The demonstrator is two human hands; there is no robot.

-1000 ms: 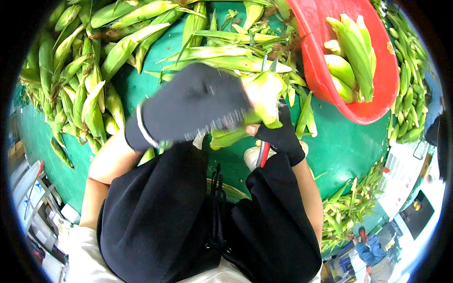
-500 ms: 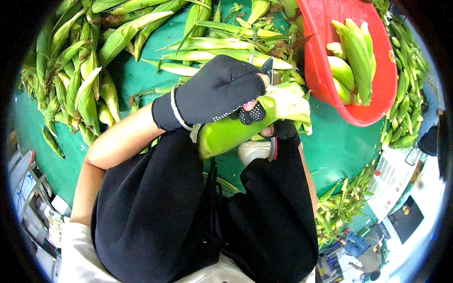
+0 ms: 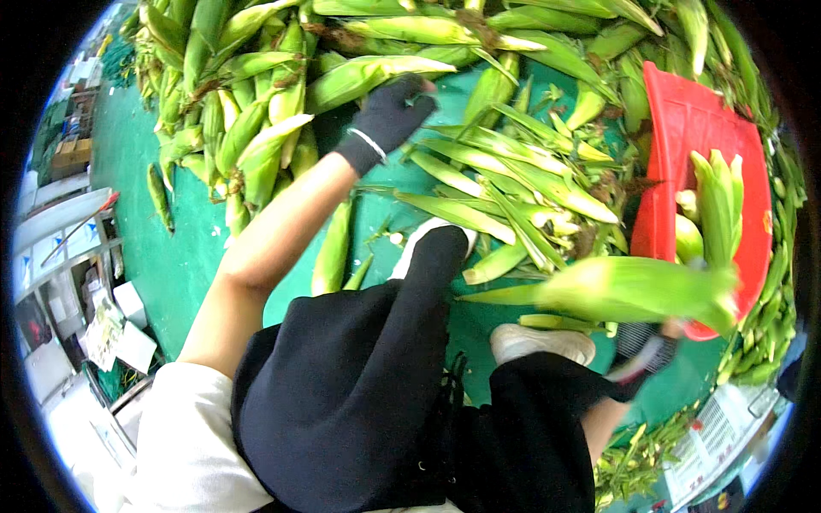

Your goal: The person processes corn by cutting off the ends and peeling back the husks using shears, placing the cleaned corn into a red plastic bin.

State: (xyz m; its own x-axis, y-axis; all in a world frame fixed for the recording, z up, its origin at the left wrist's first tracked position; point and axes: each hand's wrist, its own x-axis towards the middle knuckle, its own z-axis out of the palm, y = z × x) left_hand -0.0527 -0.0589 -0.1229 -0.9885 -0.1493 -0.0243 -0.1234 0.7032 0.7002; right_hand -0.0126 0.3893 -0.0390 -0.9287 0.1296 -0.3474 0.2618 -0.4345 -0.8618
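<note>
Your right hand [image 3: 647,349], in a black knitted glove, held a large bright-green ear of corn [image 3: 629,286] by its thick end, the slender tip pointing left; the stout end probably gave you the firmer hold. A slim red-and-grey tool [image 3: 633,371] crossed the same palm, presumably carried there so that it needn't be put down. That ear overlapped, in view, the near part of a red plastic scoop-shaped basin [image 3: 660,188], whose tilt seemed to turn its mouth toward you and cradle the pale-green ears [image 3: 718,205] inside. Your left hand [image 3: 392,113], in a matching black glove, was at a long green ear in its husk [image 3: 359,81] on the heap's near edge, perhaps because that edge lay within easiest reach; its fingers were half curled, but you couldn't tell from this angle whether they gripped anything. Loose pale-green husks [image 3: 547,175] lay between both hands.
</note>
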